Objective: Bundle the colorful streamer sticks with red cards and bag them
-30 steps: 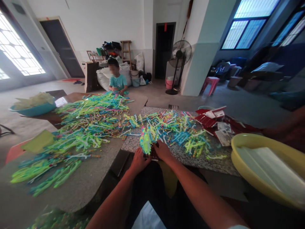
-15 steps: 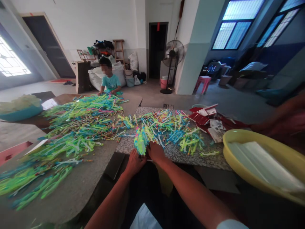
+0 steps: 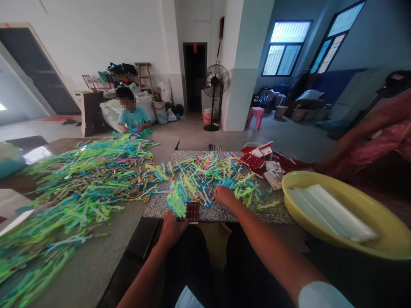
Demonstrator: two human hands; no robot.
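At the front edge of the speckled stone slab (image 3: 212,214), my left hand (image 3: 170,226) is closed at the left end of a small dark red card (image 3: 193,211). A bundle of green, blue and pink soft strands (image 3: 177,199) lies on the card's left part, just above that hand, hiding some of its fingers. My right hand (image 3: 224,194) is over the slab, at the near side of a loose pile of coloured strands with beaded ends (image 3: 205,167). Its fingers are curled in; what they hold, if anything, is too small to make out.
A larger heap of strands (image 3: 83,179) covers the left table. Beyond it sits a person in a turquoise shirt (image 3: 134,119). Red and white cards (image 3: 263,160) lie at the slab's right, beside a yellow basin (image 3: 290,201) holding clear plastic packs. Another person's arm (image 3: 346,143) reaches in from the right.
My right hand has left the card and moved forward and right to the pile, uncovering the red card. My left hand stays by the bundle. The view has turned right.
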